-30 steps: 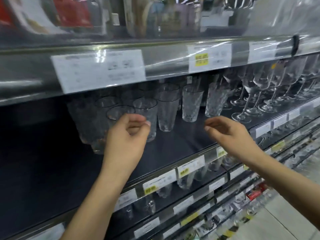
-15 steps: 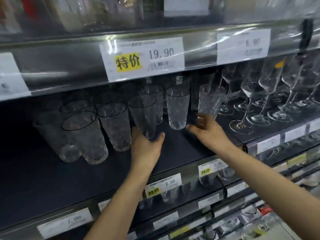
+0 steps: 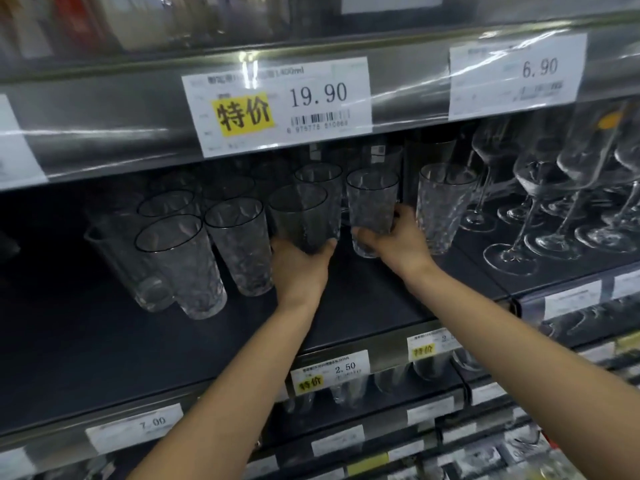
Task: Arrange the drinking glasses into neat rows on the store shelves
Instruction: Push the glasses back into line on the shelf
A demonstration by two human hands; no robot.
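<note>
Several clear textured tumblers stand on a dark shelf [image 3: 363, 306]. My left hand [image 3: 299, 268] grips the base of one tumbler [image 3: 298, 213] near the middle of the group. Just to its right, my right hand [image 3: 398, 242] holds the lower part of another tumbler [image 3: 372, 199]. A further tumbler [image 3: 441, 206] stands to the right of my right hand, and others [image 3: 180, 261] stand loosely grouped on the left, some tilted in the wide view.
Stemmed wine glasses [image 3: 540, 202] fill the right end of the same shelf. The shelf above carries price labels [image 3: 277, 105] on its front rail. Lower shelves hold more small glasses [image 3: 346, 393]. Bare dark shelf lies in front of the tumblers.
My right hand has moved left from the rightmost tumbler and taken hold of the one beside it. My left hand stays on its tumbler. The view has come closer.
</note>
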